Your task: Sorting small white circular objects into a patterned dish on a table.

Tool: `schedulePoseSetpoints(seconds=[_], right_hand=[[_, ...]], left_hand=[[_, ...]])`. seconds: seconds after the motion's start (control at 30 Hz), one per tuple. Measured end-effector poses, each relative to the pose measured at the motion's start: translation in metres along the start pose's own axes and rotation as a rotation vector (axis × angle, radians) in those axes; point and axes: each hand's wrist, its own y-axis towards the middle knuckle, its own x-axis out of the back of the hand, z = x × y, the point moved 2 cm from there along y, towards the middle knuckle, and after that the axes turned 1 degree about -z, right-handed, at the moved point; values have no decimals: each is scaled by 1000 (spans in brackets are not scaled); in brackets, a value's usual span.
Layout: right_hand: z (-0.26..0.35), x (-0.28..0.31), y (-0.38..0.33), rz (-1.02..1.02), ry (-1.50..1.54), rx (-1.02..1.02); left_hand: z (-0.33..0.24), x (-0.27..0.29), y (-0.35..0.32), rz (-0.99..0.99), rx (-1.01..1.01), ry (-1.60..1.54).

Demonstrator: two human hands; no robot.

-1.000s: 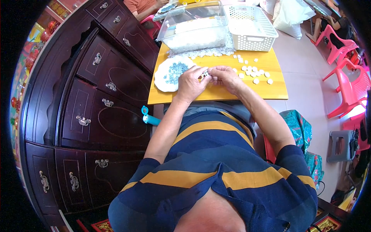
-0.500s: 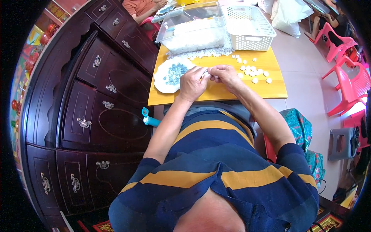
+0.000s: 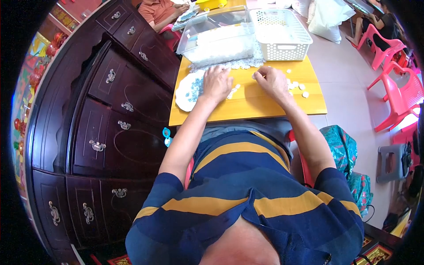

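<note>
Several small white pieces lie in a short slanting row between the hands, so a little appears done, though whether they are joined cannot be told. Much seems left: loose white discs lie beyond the right hand, and blue bits fill the middle of the pale, wavy-rimmed plate. The left hand curves over that rim, fingers bent, their tips too hidden to read. The right fingers draw together near a white speck, perhaps a piece. Smooth yellow worktop; clear rigid tub; perforated white basket.
</note>
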Motion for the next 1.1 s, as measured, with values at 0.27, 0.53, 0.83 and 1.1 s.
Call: schedulePoseSetpoints(seconds=[0.27,0.53,0.83,1.1], right_hand=[[-25,-2,4,-81,-204,84],[-33,0,8,31,-331,-12],[-40,13,10,82,-448,-52],[-39,15,9,67,-436,-66]], left_hand=[[18,-30,18,284,125,142],[24,-39,17,149,23,163],[-14,-25,23,198,-152,150],[-36,-7,-9,126,-258,-1]])
